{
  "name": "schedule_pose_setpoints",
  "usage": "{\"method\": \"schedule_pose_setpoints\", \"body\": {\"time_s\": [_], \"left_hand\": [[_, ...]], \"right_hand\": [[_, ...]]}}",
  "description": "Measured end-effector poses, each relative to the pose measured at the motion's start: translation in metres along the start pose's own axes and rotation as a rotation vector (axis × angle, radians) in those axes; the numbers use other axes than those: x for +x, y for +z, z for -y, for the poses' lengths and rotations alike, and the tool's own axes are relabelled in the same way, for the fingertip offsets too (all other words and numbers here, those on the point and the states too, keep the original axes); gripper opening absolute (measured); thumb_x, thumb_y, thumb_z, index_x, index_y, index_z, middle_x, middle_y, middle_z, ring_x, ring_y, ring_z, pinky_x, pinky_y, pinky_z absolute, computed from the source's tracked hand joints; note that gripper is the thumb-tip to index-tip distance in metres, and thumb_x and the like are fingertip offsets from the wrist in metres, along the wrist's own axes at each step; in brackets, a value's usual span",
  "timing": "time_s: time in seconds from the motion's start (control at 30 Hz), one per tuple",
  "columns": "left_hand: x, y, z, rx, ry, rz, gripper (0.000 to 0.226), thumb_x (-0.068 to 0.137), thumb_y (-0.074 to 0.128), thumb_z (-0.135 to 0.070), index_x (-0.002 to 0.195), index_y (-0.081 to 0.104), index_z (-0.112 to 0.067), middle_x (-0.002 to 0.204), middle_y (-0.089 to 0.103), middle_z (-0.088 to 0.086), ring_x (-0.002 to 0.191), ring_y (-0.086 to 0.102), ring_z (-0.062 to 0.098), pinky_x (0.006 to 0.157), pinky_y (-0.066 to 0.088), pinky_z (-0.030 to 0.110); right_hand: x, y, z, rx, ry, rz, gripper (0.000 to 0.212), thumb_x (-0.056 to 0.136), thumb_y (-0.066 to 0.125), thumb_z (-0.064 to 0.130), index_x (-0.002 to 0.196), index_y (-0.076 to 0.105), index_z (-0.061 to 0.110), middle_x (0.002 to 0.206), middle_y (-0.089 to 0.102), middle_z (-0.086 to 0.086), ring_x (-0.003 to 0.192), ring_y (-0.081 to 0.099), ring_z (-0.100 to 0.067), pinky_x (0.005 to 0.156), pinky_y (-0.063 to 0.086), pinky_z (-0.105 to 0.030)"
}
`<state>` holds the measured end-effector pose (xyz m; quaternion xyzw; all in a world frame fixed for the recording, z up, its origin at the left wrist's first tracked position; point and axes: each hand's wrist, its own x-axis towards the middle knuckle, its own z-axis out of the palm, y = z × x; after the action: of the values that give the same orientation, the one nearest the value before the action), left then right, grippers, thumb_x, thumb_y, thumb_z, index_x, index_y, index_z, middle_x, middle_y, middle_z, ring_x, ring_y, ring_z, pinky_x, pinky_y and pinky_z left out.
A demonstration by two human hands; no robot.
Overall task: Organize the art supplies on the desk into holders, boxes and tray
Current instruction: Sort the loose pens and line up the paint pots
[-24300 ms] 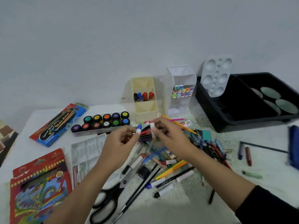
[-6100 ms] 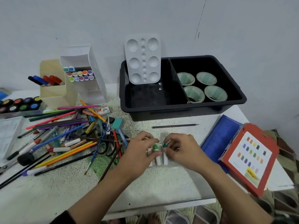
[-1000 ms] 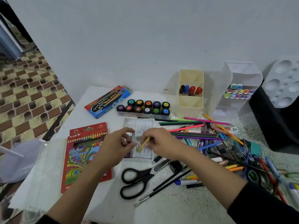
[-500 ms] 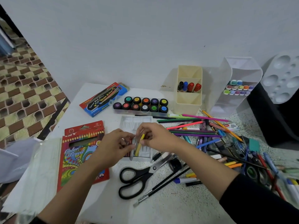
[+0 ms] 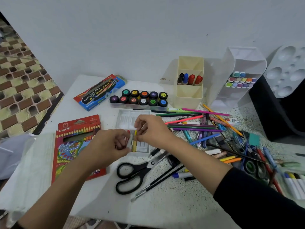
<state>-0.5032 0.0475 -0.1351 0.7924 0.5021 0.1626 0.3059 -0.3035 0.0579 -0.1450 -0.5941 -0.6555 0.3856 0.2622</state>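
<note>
A clear plastic slotted tray (image 5: 132, 118) lies on the desk in front of me. My right hand (image 5: 152, 130) pinches the top of a yellow paint tube (image 5: 135, 142) that lies in one of the tray's slots. My left hand (image 5: 109, 146) curls over the tray's left part, where red tubes show under the fingers; what it holds is hidden. A loose heap of pencils, pens and brushes (image 5: 206, 129) spreads to the right. The cream holder (image 5: 189, 80) has several markers in it, and the white holder (image 5: 237, 80) holds pastel markers.
Black scissors (image 5: 137, 172) and brushes lie just below the tray. A colour pencil box (image 5: 76, 146) sits left, with a watercolour box (image 5: 100, 91) and a row of paint pots (image 5: 140, 99) behind. A black bin (image 5: 280, 113) with a white palette (image 5: 287, 70) stands at the right.
The yellow tube has gone from a slant above the tray to lying straight in a slot. Both hands stayed over the tray.
</note>
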Motion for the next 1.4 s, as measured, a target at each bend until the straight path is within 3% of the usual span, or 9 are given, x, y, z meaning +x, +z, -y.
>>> {"method": "schedule_pose_setpoints", "body": {"time_s": [0.1, 0.23, 0.37, 0.57, 0.67, 0.8, 0.87, 1.17, 1.4], "left_hand": [[-0.001, 0.003, 0.002, -0.010, -0.018, -0.036, 0.028, 0.077, 0.082, -0.009, 0.101, 0.075, -0.021, 0.070, 0.067, -0.008, 0.064, 0.064, 0.008, 0.062, 0.049, 0.011], [-0.002, -0.001, 0.002, 0.073, -0.008, -0.115, 0.023, 0.079, 0.076, -0.010, 0.098, 0.076, -0.022, 0.077, 0.066, -0.011, 0.067, 0.063, 0.007, 0.070, 0.057, 0.033], [0.003, -0.010, 0.004, 0.029, -0.006, -0.191, 0.019, 0.085, 0.074, -0.009, 0.096, 0.075, -0.024, 0.082, 0.065, -0.009, 0.076, 0.064, 0.003, 0.065, 0.051, 0.013], [0.016, -0.011, -0.004, -0.213, -0.002, -0.330, 0.013, 0.090, 0.073, -0.013, 0.099, 0.071, -0.021, 0.086, 0.072, -0.011, 0.081, 0.069, 0.005, 0.074, 0.055, 0.018], [0.029, 0.001, -0.001, -0.198, -0.025, -0.334, 0.009, 0.093, 0.070, -0.015, 0.099, 0.071, -0.022, 0.089, 0.072, -0.014, 0.083, 0.067, 0.002, 0.075, 0.056, 0.021], [0.039, 0.014, 0.004, -0.232, -0.013, -0.282, 0.021, 0.091, 0.072, -0.013, 0.109, 0.070, -0.024, 0.088, 0.071, -0.009, 0.082, 0.068, 0.004, 0.075, 0.058, 0.027], [0.040, 0.014, 0.004, -0.245, -0.029, -0.282, 0.023, 0.091, 0.072, -0.012, 0.109, 0.070, -0.025, 0.087, 0.071, -0.007, 0.080, 0.069, 0.003, 0.077, 0.058, 0.027], [0.024, 0.002, 0.008, -0.216, -0.120, -0.146, 0.031, 0.086, 0.078, -0.022, 0.117, 0.074, -0.023, 0.088, 0.075, -0.009, 0.081, 0.071, 0.008, 0.083, 0.059, 0.028], [0.019, 0.021, 0.010, -0.217, -0.134, -0.304, 0.036, 0.076, 0.087, -0.026, 0.110, 0.077, -0.024, 0.081, 0.074, -0.008, 0.068, 0.069, 0.013, 0.071, 0.058, 0.020]], "right_hand": [[-0.001, 0.002, 0.000, -0.075, -0.038, 0.000, 0.019, 0.072, 0.081, -0.001, 0.086, 0.072, 0.008, 0.079, 0.071, -0.004, 0.070, 0.071, -0.017, 0.068, 0.059, -0.031], [-0.003, 0.004, -0.001, -0.225, -0.098, -0.018, 0.021, 0.078, 0.081, 0.012, 0.099, 0.080, 0.012, 0.088, 0.071, -0.003, 0.074, 0.063, -0.011, 0.059, 0.038, -0.002], [-0.003, 0.005, -0.005, -0.265, -0.166, -0.042, 0.024, 0.080, 0.081, 0.017, 0.104, 0.080, 0.017, 0.092, 0.067, -0.003, 0.078, 0.062, -0.014, 0.066, 0.041, -0.014], [-0.004, 0.004, -0.004, -0.273, -0.213, 0.045, 0.013, 0.084, 0.079, 0.014, 0.098, 0.080, 0.014, 0.090, 0.056, 0.005, 0.066, 0.050, 0.003, 0.060, 0.033, -0.002], [-0.003, 0.003, -0.005, -0.228, -0.195, 0.029, 0.011, 0.081, 0.082, 0.013, 0.091, 0.079, 0.014, 0.085, 0.058, 0.008, 0.065, 0.053, 0.003, 0.062, 0.035, -0.003], [-0.003, 0.003, -0.010, -0.149, -0.140, -0.018, 0.013, 0.076, 0.086, 0.014, 0.087, 0.078, 0.012, 0.086, 0.068, -0.001, 0.069, 0.062, -0.012, 0.068, 0.053, -0.030], [-0.003, 0.004, -0.012, -0.108, -0.125, -0.034, 0.016, 0.075, 0.087, 0.015, 0.088, 0.079, 0.011, 0.085, 0.068, -0.002, 0.069, 0.064, -0.014, 0.070, 0.055, -0.034], [-0.002, 0.004, -0.016, -0.076, -0.096, -0.032, 0.019, 0.073, 0.090, 0.018, 0.087, 0.079, 0.012, 0.082, 0.068, 0.004, 0.064, 0.059, -0.003, 0.066, 0.053, -0.021], [-0.003, 0.006, -0.020, -0.093, -0.146, -0.052, 0.017, 0.075, 0.089, 0.022, 0.085, 0.081, 0.012, 0.083, 0.068, 0.004, 0.061, 0.057, 0.002, 0.060, 0.044, -0.011]]}}
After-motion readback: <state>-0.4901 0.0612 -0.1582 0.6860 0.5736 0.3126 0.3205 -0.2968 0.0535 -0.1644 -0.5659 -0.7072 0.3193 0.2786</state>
